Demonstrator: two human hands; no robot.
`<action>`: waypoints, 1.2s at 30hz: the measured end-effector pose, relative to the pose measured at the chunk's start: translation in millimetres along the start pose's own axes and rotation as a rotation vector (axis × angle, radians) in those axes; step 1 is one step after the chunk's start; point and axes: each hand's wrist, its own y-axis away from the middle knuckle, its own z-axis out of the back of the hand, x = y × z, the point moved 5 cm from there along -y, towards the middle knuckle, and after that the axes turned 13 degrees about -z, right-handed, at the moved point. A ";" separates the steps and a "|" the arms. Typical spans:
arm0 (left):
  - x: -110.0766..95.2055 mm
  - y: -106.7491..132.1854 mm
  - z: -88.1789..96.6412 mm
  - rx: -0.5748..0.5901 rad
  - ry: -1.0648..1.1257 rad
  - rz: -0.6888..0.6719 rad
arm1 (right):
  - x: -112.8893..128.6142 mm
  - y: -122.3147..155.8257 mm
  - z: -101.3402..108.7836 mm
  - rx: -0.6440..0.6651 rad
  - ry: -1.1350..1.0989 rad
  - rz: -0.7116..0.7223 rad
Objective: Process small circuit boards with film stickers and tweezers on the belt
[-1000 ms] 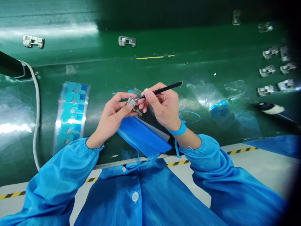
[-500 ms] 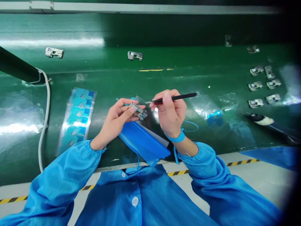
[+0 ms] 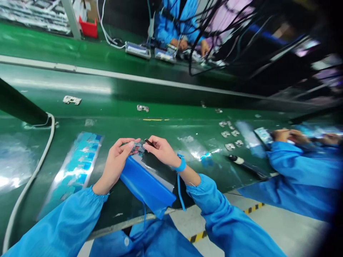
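Held up over the near part of the green bench (image 3: 118,125): small metal part (image 3: 138,146), approx mid-view. Pinched betw thumb & fingers of L hand (image 3: 115,160), at 8 o'clock from it; at 3, R hand (image 3: 163,151), closed narrow round slim black tool (image 3: 149,142), tip hidden. Can't tell if R fingers touching part or only just beside. Just changed: R hand brought in close, vs. held apart w/ tool aimed across ½ s ago; view also tipped up, now incl. far side. Prob. means close 2-handed work on part again, judging by pose only. Re materials: part silvery-grey, flat, notched, detail blurred. Toward 5–6, blue sheet (image 3: 146,185), smooth, plasticky, long; alongside, dark sheet (image 3: 160,171), satin sheen. At 8–9, clear strip (image 3: 77,164) w/ light-blue film pcs, glossy, some glare. At 12, lone metal board (image 3: 143,108), oblong w/ cut-out; at 10, paler board (image 3: 72,100), similar shape. At 3, board cluster (image 3: 225,134), small, blurry; bit lower, black-and-white tool (image 3: 237,160), slim, rounded. At 9, grey cable (image 3: 46,150), smooth, curved. Farther, at 1, co-worker's hands (image 3: 183,44) amid small gear; at 3, neighbor's sleeve (image 3: 292,157), soft blue cloth, creased.
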 end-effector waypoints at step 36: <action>-4.7 -17.8 17.9 -0.008 -0.096 -0.284 | 49.1 -75.7 5.1 -0.010 -0.134 0.005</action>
